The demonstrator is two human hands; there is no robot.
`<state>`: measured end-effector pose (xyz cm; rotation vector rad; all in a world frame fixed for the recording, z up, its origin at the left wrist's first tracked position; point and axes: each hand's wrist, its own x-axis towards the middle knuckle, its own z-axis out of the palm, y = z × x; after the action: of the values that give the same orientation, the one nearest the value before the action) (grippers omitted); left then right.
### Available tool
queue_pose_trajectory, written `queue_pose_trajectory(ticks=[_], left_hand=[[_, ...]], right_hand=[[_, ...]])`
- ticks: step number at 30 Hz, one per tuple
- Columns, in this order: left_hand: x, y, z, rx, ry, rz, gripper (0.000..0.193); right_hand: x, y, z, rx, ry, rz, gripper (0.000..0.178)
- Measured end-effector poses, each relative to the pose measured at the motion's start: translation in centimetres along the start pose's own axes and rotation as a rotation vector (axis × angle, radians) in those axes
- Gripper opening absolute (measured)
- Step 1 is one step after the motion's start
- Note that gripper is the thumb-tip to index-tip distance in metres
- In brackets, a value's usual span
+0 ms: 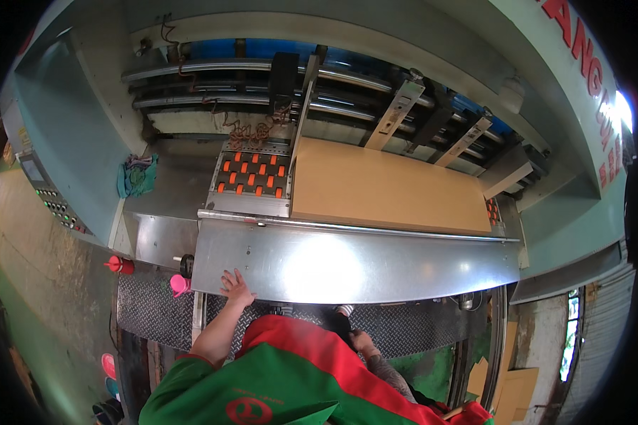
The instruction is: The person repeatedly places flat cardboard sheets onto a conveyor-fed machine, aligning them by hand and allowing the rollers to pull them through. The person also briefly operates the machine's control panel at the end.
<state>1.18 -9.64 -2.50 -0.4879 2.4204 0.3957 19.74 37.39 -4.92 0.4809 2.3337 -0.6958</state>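
Observation:
My left hand [235, 287] lies flat, fingers spread, on the near edge of a shiny metal feed table [347, 265] of a big green machine. It holds nothing. A stack of brown cardboard sheets [386, 188] rests on the machine bed beyond, beside a panel of orange feed wheels [252, 176]. My right hand is hidden low at my side, behind my red and green shirt; only the forearm [383, 368] shows.
A control panel [53, 198] with buttons is on the machine's left side. A teal rag [137, 177] lies on a ledge. A red bottle [120, 265] and pink cup [179, 285] stand by the checker-plate step [149, 312]. More cardboard [510, 389] lies lower right.

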Motion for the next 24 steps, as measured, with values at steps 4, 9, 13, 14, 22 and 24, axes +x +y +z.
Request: queue_pose_trajectory(ticks=[4,9,13,14,22,24], left_hand=[[-0.1,0.2,-0.3,-0.001,-0.009,-0.004,0.142],[-0.2,0.2,-0.3,0.0,-0.008,-0.005,0.141],[-0.2,0.1,-0.1,-0.015,0.005,0.006,0.141],[-0.2,0.0,-0.1,-0.017,-0.02,0.0,0.141],[-0.5,0.3,-0.5,-0.011,-0.008,-0.011,0.139],[-0.5,0.3,-0.5,-0.013,-0.007,-0.013,0.139]], right_hand=[[1.0,2.6,0.4,-0.111,-0.048,-0.111,0.052],[1.2,3.2,1.3,-0.176,-0.064,-0.01,0.052],[0.2,2.0,0.6,-0.047,-0.069,0.015,0.05],[0.1,1.7,0.3,-0.047,-0.079,0.01,0.05],[0.4,1.8,0.4,-0.025,-0.055,-0.012,0.05],[0.5,2.0,0.5,-0.03,-0.04,0.019,0.05]])
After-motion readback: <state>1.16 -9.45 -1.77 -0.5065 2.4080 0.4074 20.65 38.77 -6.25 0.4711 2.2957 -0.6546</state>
